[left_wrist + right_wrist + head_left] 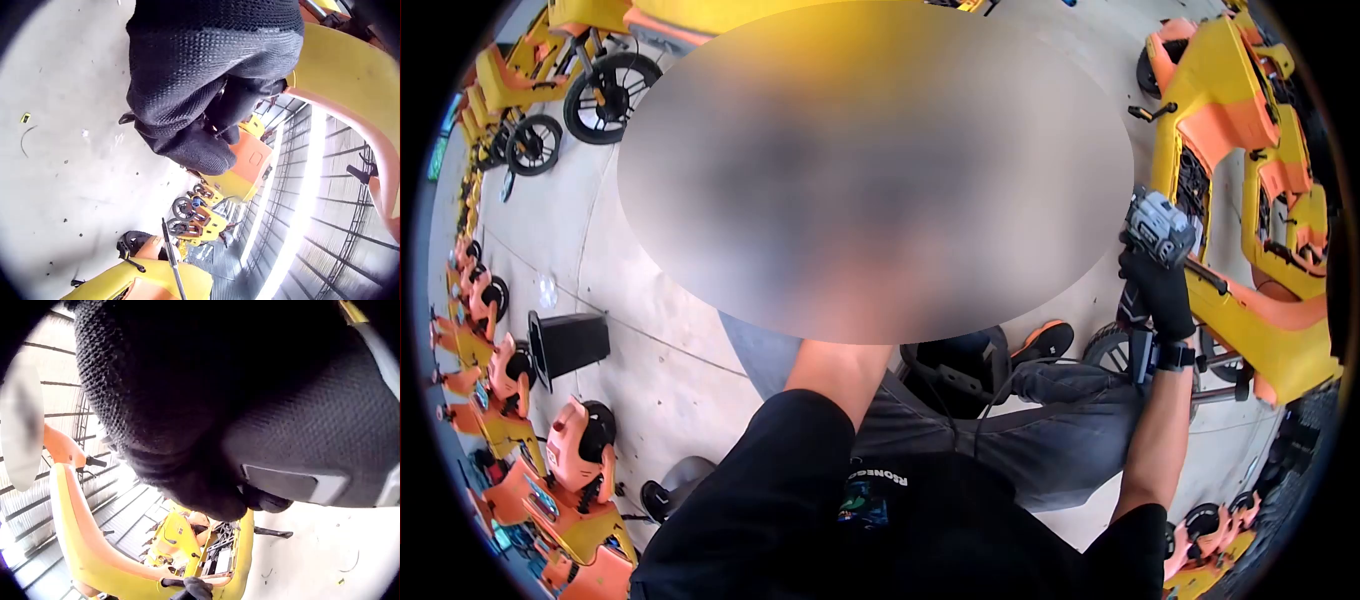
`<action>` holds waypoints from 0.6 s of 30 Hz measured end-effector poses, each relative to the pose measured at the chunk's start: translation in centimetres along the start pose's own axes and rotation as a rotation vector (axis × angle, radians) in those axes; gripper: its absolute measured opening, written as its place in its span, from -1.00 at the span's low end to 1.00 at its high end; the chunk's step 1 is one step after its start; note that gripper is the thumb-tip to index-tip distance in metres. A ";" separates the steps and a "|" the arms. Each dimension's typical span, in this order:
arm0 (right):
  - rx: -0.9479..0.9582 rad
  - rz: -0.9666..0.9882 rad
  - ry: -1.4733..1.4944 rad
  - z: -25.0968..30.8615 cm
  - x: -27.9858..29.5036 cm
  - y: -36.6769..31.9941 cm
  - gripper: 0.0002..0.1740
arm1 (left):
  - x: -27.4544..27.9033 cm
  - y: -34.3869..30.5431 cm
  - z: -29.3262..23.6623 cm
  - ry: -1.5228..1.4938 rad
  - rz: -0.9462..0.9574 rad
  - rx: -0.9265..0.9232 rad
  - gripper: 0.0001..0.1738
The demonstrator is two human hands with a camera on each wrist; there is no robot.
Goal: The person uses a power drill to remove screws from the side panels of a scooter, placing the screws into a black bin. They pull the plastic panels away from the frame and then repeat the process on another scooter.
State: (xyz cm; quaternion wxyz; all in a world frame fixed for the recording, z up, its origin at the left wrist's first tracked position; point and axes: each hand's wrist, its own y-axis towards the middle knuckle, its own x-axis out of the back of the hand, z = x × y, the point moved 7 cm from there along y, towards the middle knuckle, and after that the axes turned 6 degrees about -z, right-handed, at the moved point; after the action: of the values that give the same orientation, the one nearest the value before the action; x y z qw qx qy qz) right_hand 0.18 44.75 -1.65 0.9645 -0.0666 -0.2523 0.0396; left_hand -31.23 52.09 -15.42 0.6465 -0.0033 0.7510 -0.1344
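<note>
My right hand [1157, 290], in a black glove, grips a grey and black cordless power drill [1160, 228] out to the right, close beside a yellow and orange scooter body [1245, 320]. In the right wrist view the gloved fingers [150, 412] curl round its dark handle [300, 437]. The head view blurs my left hand out beyond the forearm [840, 375]. In the left wrist view that hand [200, 94] wears a black glove, with fingers bent in towards the thumb; I cannot tell whether something small is between them.
Yellow and orange scooters stand along the left [580, 450] and right. A black bin-like box [572, 345] stands on the pale floor [670, 400]. An open black container [950, 375] is by my legs, near a black and orange shoe [1043, 342].
</note>
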 end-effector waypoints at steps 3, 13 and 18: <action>0.001 -0.028 0.079 0.1 0.3 0.1 -0.71 | -2.2 -1.2 1.3 -0.026 0.080 0.099 -0.69; 0.052 0.041 -0.117 -7.1 3.3 2.8 -0.70 | -12.0 -10.1 3.0 1.119 0.352 -0.464 -0.83; -0.072 0.005 -0.009 -1.8 2.3 -0.3 -0.74 | -22.7 -23.0 -5.2 0.787 0.236 -0.456 -0.74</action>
State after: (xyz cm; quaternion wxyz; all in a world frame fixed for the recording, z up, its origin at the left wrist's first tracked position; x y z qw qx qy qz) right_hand 3.03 44.48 -2.05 0.9602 -0.1015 -0.2579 0.0334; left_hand -36.49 34.99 12.01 0.3064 -0.0086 0.9446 0.1175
